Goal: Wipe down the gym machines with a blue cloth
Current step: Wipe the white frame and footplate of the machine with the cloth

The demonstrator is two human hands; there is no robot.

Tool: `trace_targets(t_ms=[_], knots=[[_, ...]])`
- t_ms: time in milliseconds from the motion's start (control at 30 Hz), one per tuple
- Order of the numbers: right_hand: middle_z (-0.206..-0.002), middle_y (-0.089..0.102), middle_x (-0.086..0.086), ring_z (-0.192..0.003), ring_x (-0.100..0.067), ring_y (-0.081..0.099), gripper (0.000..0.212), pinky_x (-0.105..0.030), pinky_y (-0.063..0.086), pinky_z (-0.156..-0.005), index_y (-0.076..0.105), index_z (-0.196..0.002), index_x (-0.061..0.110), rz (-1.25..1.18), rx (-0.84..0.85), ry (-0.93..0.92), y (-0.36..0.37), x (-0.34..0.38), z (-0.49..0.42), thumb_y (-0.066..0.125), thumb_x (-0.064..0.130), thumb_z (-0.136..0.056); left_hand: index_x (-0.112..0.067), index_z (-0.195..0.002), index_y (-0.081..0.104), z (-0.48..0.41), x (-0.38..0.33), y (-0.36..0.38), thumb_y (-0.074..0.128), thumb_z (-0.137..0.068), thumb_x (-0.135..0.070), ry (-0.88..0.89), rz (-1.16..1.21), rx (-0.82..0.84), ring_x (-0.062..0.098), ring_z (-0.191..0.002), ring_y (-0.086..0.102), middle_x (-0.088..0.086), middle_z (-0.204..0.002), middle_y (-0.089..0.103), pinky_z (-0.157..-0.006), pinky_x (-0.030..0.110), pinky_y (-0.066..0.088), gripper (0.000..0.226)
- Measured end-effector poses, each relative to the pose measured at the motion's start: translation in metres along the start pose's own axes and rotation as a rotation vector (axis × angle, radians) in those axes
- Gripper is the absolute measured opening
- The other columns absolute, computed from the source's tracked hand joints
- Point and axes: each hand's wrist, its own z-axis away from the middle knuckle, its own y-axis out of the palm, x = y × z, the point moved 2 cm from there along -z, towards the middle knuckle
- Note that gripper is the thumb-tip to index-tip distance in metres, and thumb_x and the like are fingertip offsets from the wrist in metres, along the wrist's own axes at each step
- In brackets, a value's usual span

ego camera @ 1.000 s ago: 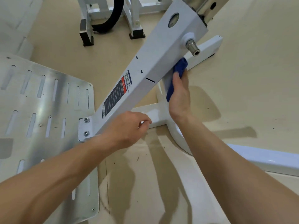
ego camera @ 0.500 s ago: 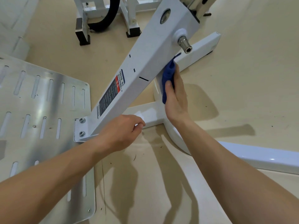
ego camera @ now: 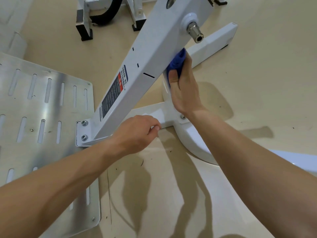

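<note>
Right hand [ego camera: 185,90] grasps cloth [ego camera: 177,63], pressed on beam [ego camera: 151,54] side face below peg [ego camera: 194,32]. Left hand [ego camera: 137,133] curled at beam foot; grip unclear. Advice: flat cloth, firm pressure, long strokes along beam.

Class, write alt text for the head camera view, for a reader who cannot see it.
A person's right hand holds a blue cloth against a slanted white machine beam. The left hand, fingers curled, sits by the beam's bolted foot, beside a slotted metal plate.
</note>
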Motion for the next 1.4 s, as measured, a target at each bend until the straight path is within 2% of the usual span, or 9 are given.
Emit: trace_targets(t_ms=[133, 300, 400, 633, 900, 1000, 1133, 1267, 1400], knots=[[-0.138, 0.054, 0.003, -0.102, -0.006, 0.053, 0.054, -0.003, 0.036, -0.074, 0.025, -0.152, 0.02, 0.045, 0.04, 0.011, 0.002, -0.029, 0.007, 0.044, 0.023, -0.102, -0.027, -0.107, 0.068, -0.002, -0.001, 0.007, 0.043, -0.1, -0.032, -0.007, -0.037, 0.025, 0.011, -0.088, 0.058, -0.012, -0.102, 0.067, -0.082, 0.035, 0.048, 0.026], [-0.101, 0.057, 0.006, -0.084, -0.021, 0.055, 0.038, -0.014, 0.032, -0.059, 0.034, -0.14, 0.016, 0.128, 0.138, 0.241, 0.004, -0.074, 0.036, 0.042, 0.023, -0.103, -0.027, -0.107, 0.068, 0.002, 0.005, 0.013, 0.042, -0.099, -0.032, -0.02, -0.057, 0.044, 0.013, -0.095, 0.059, -0.012, -0.105, 0.067, -0.083, 0.036, 0.049, 0.027], [-0.092, 0.054, 0.01, -0.076, -0.015, 0.054, 0.031, -0.029, 0.038, -0.064, 0.036, -0.133, 0.017, 0.148, 0.195, 0.333, 0.0, -0.082, 0.044, 0.041, 0.024, -0.103, -0.027, -0.113, 0.066, 0.004, 0.008, 0.014, 0.042, -0.1, -0.032, -0.048, -0.043, 0.033, 0.012, -0.098, 0.058, -0.014, -0.108, 0.065, -0.083, 0.033, 0.047, 0.028], [-0.135, 0.055, 0.003, -0.104, -0.014, 0.056, 0.052, -0.027, 0.039, -0.075, 0.025, -0.151, 0.025, 0.076, 0.062, 0.112, 0.0, -0.029, 0.02, 0.043, 0.027, -0.101, -0.027, -0.119, 0.061, -0.001, 0.012, 0.018, 0.041, -0.101, -0.034, -0.078, -0.013, 0.007, 0.013, -0.098, 0.058, -0.011, -0.114, 0.061, -0.083, 0.035, 0.048, 0.028], [-0.106, 0.056, 0.006, -0.092, -0.022, 0.057, 0.037, -0.027, 0.036, -0.068, 0.035, -0.137, 0.017, 0.121, 0.153, 0.361, 0.001, -0.074, 0.048, 0.044, 0.026, -0.103, -0.025, -0.114, 0.062, 0.001, 0.018, 0.027, 0.04, -0.101, -0.034, -0.118, 0.062, 0.026, 0.011, -0.095, 0.056, -0.012, -0.108, 0.062, -0.079, 0.03, 0.044, 0.027], [-0.099, 0.058, 0.011, -0.084, -0.016, 0.056, 0.035, -0.026, 0.038, -0.067, 0.042, -0.132, 0.023, 0.143, 0.117, 0.352, -0.005, -0.068, 0.05, 0.052, 0.031, -0.1, -0.031, -0.101, 0.059, 0.001, 0.015, 0.026, 0.038, -0.101, -0.043, -0.244, 0.284, -0.054, 0.012, -0.087, 0.06, -0.015, -0.095, 0.063, -0.075, 0.03, 0.047, 0.025], [-0.089, 0.061, 0.019, -0.084, -0.006, 0.06, 0.028, -0.022, 0.045, -0.073, 0.053, -0.102, 0.035, 0.154, -0.051, 0.346, -0.02, -0.05, 0.058, 0.071, 0.043, -0.083, -0.037, -0.13, 0.049, -0.02, -0.008, 0.022, 0.041, -0.099, -0.052, -0.307, 0.579, -0.205, 0.014, -0.098, 0.063, -0.009, -0.112, 0.062, -0.087, 0.038, 0.054, 0.035], [-0.104, 0.061, 0.007, -0.089, -0.007, 0.061, 0.039, -0.021, 0.047, -0.076, 0.058, -0.11, 0.033, 0.151, 0.159, 0.336, -0.03, -0.032, 0.065, 0.077, 0.045, -0.078, -0.035, -0.129, 0.048, -0.041, -0.039, 0.024, 0.046, -0.101, -0.038, -0.319, 0.855, -0.247, 0.014, -0.098, 0.067, -0.008, -0.106, 0.067, -0.09, 0.044, 0.056, 0.028], [-0.096, 0.071, 0.001, -0.083, -0.013, 0.065, 0.025, -0.031, 0.053, -0.073, 0.066, -0.103, 0.026, -0.012, 0.423, 0.339, -0.045, -0.019, 0.069, 0.056, 0.009, -0.088, -0.03, -0.118, 0.056, -0.051, -0.048, 0.019, 0.049, -0.094, -0.047, -0.406, 1.085, -0.262, 0.019, -0.097, 0.07, -0.004, -0.105, 0.071, -0.09, 0.048, 0.056, 0.03]])
